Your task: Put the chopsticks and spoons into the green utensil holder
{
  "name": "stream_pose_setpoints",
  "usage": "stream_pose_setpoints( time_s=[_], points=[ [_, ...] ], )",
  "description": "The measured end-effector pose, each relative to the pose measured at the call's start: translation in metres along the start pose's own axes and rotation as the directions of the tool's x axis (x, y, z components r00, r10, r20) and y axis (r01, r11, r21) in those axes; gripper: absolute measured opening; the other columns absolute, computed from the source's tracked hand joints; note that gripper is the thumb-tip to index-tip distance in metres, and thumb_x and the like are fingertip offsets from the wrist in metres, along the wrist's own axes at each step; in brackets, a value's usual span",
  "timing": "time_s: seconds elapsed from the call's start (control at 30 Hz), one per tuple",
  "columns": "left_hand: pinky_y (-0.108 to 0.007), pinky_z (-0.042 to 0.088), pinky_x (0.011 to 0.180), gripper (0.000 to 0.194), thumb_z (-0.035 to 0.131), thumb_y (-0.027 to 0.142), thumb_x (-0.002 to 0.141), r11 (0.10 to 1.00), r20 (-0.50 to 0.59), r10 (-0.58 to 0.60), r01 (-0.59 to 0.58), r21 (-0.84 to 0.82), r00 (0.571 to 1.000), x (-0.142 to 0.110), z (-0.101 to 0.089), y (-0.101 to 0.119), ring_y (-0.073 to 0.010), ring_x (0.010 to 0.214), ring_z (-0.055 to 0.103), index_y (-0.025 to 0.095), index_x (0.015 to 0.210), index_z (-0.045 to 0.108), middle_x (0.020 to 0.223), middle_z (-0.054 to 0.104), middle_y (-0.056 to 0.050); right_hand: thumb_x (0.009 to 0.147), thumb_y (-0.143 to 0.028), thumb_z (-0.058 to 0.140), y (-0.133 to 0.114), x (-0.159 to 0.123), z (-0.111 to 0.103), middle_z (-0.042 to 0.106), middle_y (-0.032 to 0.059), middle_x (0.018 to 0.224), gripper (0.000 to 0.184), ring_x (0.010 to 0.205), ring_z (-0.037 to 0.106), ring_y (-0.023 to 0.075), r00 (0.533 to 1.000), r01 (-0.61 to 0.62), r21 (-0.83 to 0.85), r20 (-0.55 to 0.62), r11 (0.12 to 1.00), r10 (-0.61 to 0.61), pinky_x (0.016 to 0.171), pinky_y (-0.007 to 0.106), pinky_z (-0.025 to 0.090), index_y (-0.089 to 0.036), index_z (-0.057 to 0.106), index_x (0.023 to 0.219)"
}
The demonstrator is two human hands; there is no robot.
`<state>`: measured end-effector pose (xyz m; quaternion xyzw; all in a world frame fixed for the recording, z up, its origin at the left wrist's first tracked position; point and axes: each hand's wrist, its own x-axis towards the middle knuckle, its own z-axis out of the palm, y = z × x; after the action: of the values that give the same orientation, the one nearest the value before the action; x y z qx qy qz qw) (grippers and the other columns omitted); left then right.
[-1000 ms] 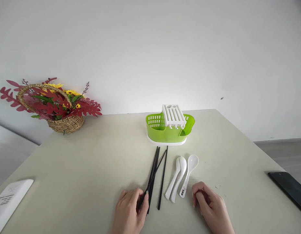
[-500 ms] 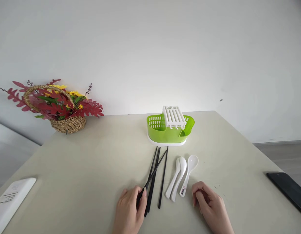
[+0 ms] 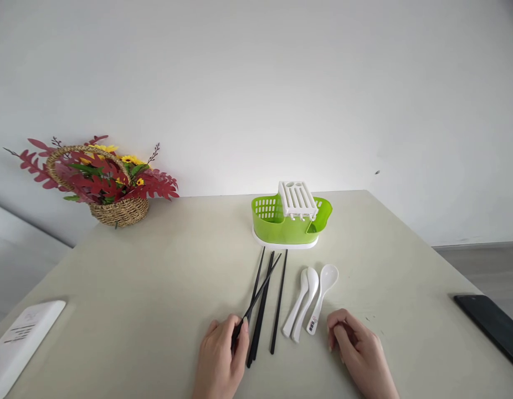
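Black chopsticks are pinched near their thick ends by my left hand; one slants up to the right, and another beside it appears to be in the same grip. Several more chopsticks lie on the table just right of that hand, tips toward the green basket. My right hand rests on the table with its fingers curled in, nothing visible in them. Nearest to it are three white spoons, two overlapping and one slightly apart with a label on its handle.
A green plastic basket with a white slotted holder stands toward the back. At the far left sits a wicker basket of artificial flowers. A white box-like object lies front left, a black phone at the right edge.
The chopsticks at my left hand have shifted slightly, their tips moving left and spreading a little from the lying ones. My right hand has stayed put. The whole view has moved slightly.
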<state>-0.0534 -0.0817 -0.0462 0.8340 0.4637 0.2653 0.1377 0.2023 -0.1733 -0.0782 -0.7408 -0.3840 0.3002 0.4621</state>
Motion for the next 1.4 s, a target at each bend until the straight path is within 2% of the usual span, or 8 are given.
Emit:
stream_pose_setpoints(
  time_s=[0.17,0.33,0.6,0.87,0.97,1.13,1.27,1.4],
  points=[
    [-0.025,0.042,0.057,0.030,0.041,0.027,0.106,0.999,0.006,0.000,0.001,-0.041,1.000,-0.002,0.000,-0.001,-0.0136,0.049,0.046,0.024,0.076,0.042,0.055,0.044,0.006,0.090,-0.036,0.049,0.000,0.000,-0.001,0.058,-0.0006,0.061,0.021,0.056,0.045,0.0167,1.000,-0.003,-0.005,0.010,1.000,0.003,0.055,0.027,0.035,-0.025,0.060,0.076],
    [-0.024,0.042,0.056,0.028,0.042,0.031,0.106,0.995,0.031,-0.031,0.034,-0.097,0.999,-0.006,0.002,-0.003,-0.0154,0.057,0.053,0.024,0.079,0.044,0.059,0.049,0.004,0.091,-0.037,0.048,-0.002,0.000,-0.001,0.057,-0.0008,0.061,0.022,0.056,0.045,0.0165,1.000,-0.008,0.001,0.016,1.000,0.008,0.056,0.027,0.036,-0.025,0.058,0.076],
    [-0.022,0.036,0.048,0.031,0.041,0.035,0.107,0.958,0.148,-0.044,0.084,-0.275,0.988,-0.009,-0.002,0.001,-0.0114,0.052,0.044,0.024,0.078,0.039,0.062,0.042,0.005,0.092,-0.033,0.048,0.001,0.000,-0.001,0.057,-0.0017,0.061,0.020,0.056,0.045,0.0154,1.000,-0.006,0.023,0.016,1.000,0.006,0.057,0.027,0.035,-0.024,0.058,0.077],
    [-0.022,0.037,0.048,0.030,0.041,0.034,0.106,0.940,0.215,0.048,0.029,-0.341,0.975,-0.009,-0.011,0.008,-0.0109,0.051,0.042,0.024,0.078,0.043,0.061,0.043,0.005,0.100,-0.045,0.049,-0.006,-0.016,0.004,0.056,0.0013,0.072,0.034,0.060,0.051,0.0153,0.983,0.131,0.258,0.094,0.957,-0.160,0.058,0.027,0.039,-0.023,0.059,0.075],
    [-0.022,0.041,0.052,0.030,0.041,0.035,0.106,0.939,0.231,0.068,0.016,-0.344,0.971,-0.010,-0.013,0.008,-0.0112,0.051,0.045,0.024,0.078,0.044,0.061,0.047,0.004,0.101,-0.053,0.050,-0.015,-0.028,0.013,0.057,0.0016,0.072,0.041,0.056,0.049,0.0135,0.973,0.082,0.353,0.176,0.932,-0.152,0.054,0.027,0.038,-0.022,0.061,0.077],
    [-0.023,0.046,0.060,0.029,0.041,0.034,0.105,0.933,0.263,0.123,-0.021,-0.360,0.957,-0.014,-0.015,0.006,-0.0118,0.056,0.053,0.024,0.079,0.046,0.064,0.053,0.003,0.098,-0.061,0.057,-0.028,-0.037,0.027,0.055,-0.0028,0.060,0.040,0.043,0.037,0.0080,0.924,-0.155,0.475,0.380,0.866,-0.043,0.043,0.022,0.031,-0.021,0.062,0.097],
    [-0.023,0.048,0.067,0.028,0.042,0.034,0.104,0.937,0.274,0.098,0.004,-0.349,0.957,-0.020,-0.016,0.008,-0.0124,0.060,0.057,0.023,0.079,0.051,0.065,0.058,0.003,0.091,-0.062,0.067,-0.036,-0.034,0.034,0.060,-0.0008,0.074,0.050,0.043,0.041,0.0070,0.916,-0.245,0.546,0.400,0.801,0.008,0.038,0.020,0.033,-0.021,0.062,0.118],
    [-0.024,0.049,0.070,0.029,0.044,0.038,0.104,0.939,0.335,0.063,0.057,-0.338,0.940,-0.023,-0.018,0.010,-0.0147,0.068,0.061,0.023,0.082,0.055,0.070,0.063,0.001,0.088,-0.062,0.071,-0.036,-0.029,0.039,0.059,-0.0003,0.077,0.057,0.044,0.042,0.0060,0.900,-0.265,0.567,0.436,0.780,-0.011,0.037,0.019,0.032,-0.020,0.064,0.125]
  ],
)
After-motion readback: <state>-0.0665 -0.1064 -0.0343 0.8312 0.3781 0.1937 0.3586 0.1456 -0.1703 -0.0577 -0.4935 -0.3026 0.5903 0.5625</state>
